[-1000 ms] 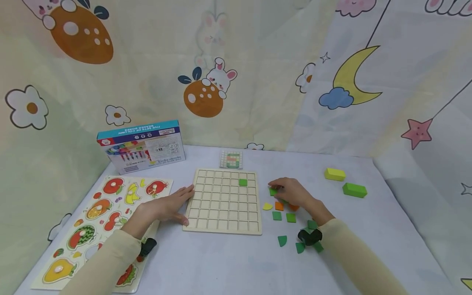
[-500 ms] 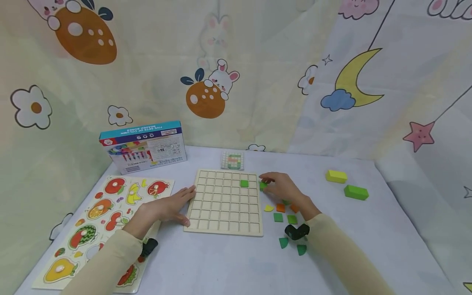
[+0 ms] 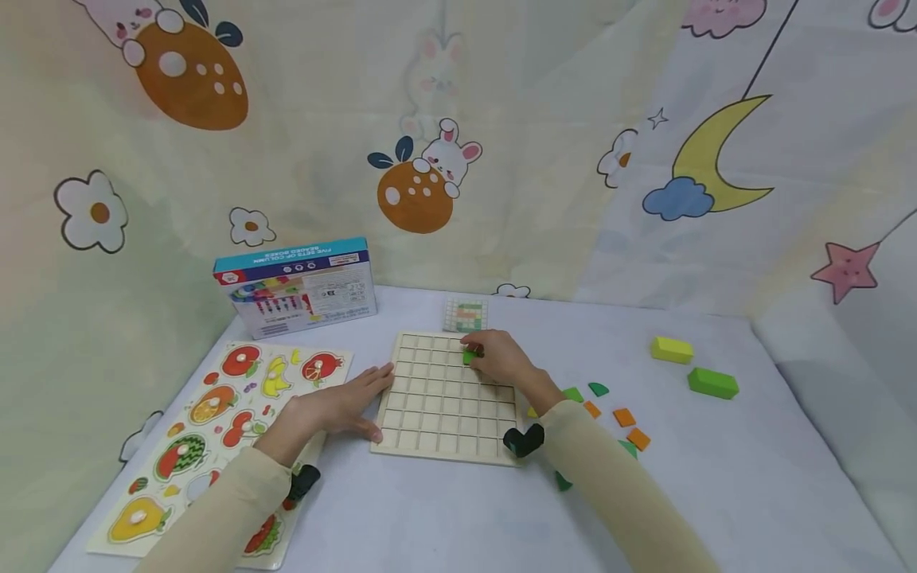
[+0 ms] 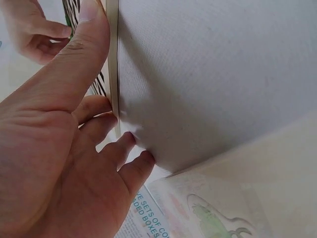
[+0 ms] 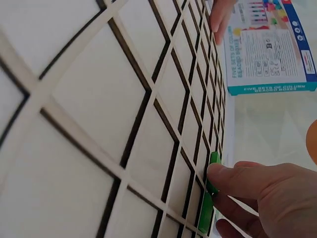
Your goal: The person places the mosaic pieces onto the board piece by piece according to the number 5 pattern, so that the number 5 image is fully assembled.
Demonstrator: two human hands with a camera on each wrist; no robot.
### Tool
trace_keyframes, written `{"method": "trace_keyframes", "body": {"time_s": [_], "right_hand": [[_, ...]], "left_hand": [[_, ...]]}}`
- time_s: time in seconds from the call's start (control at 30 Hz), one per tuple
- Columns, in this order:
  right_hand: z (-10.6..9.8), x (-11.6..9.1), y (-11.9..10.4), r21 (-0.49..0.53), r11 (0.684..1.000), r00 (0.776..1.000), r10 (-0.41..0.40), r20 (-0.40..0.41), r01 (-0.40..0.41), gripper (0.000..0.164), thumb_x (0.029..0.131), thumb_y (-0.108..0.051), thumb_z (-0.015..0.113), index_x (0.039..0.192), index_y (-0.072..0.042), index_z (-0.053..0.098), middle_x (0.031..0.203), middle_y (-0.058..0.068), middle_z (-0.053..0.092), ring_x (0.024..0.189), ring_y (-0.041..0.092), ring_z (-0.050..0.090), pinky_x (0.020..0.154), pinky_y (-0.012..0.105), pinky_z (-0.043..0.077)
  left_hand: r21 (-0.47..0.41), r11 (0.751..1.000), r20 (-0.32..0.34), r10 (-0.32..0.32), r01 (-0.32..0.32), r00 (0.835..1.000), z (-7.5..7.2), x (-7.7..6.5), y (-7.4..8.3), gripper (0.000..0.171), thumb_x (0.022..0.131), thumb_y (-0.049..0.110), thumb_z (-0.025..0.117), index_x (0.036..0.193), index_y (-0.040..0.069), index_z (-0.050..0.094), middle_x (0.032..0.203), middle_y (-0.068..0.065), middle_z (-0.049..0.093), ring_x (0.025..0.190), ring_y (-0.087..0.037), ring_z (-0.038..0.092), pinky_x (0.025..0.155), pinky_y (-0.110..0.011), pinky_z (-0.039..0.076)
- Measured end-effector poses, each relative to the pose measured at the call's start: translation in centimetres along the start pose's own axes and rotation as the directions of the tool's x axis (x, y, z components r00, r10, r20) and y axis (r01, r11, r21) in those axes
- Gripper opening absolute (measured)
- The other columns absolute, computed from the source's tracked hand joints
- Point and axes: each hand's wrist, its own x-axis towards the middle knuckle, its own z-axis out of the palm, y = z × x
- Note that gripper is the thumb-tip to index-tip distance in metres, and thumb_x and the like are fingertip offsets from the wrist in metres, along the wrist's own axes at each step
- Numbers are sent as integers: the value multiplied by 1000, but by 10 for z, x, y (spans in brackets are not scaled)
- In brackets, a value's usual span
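Note:
In the head view my right hand is over the upper part of the wooden grid board. It pinches a green square tile between thumb and fingers. The right wrist view shows this held tile at the grid, beside a second green tile lying in a cell. My hand hides that second tile in the head view. My left hand rests against the board's left edge, thumb and fingers spread. In the left wrist view its fingers touch the cloth beside the board's edge.
Loose green tiles and orange tiles lie right of the board, partly behind my right arm. A small pattern card sits behind the board. Yellow and green blocks stand far right. A fruit puzzle and a box are left.
My right hand has carried the green tile leftward from the loose pieces to the board's upper cells. The left hand keeps its place at the board's edge. The head view has shifted slightly.

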Motion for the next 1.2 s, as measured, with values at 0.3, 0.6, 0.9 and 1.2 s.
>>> {"method": "trace_keyframes", "body": {"time_s": [0.3,0.6,0.9,1.2], "right_hand": [[-2,-4,0,-18,1000,1000,20,-2,-20,38,87,-8,70,124,-8,65,111,5,71,105,21,64,95,38,51],[-1,-9,2,13,999,999,44,-16,-43,38,86,-8,71,124,-8,66,114,6,71,108,22,64,97,39,50],[-15,-27,19,57,995,996,81,-38,-79,39,90,-12,68,128,-11,63,122,6,67,111,23,61,97,43,50],[-57,-94,84,102,984,989,146,-16,-144,38,89,-10,67,127,-8,63,121,10,67,109,28,62,99,48,49]], "left_hand": [[7,1000,1,-9,9,1000,-1,2,2,103,78,36,78,155,7,17,165,-10,5,151,-35,4,119,-55,19],[10,1000,8,-22,21,1000,1,3,1,101,78,35,78,155,10,19,165,-6,3,152,-33,4,119,-55,21],[-14,1000,0,-23,23,1000,5,3,1,102,78,35,78,156,10,18,165,-8,5,152,-34,4,118,-56,22],[-9,999,-11,-31,31,999,1,1,1,103,76,37,79,156,11,19,165,-8,6,152,-34,4,118,-56,21]]}}
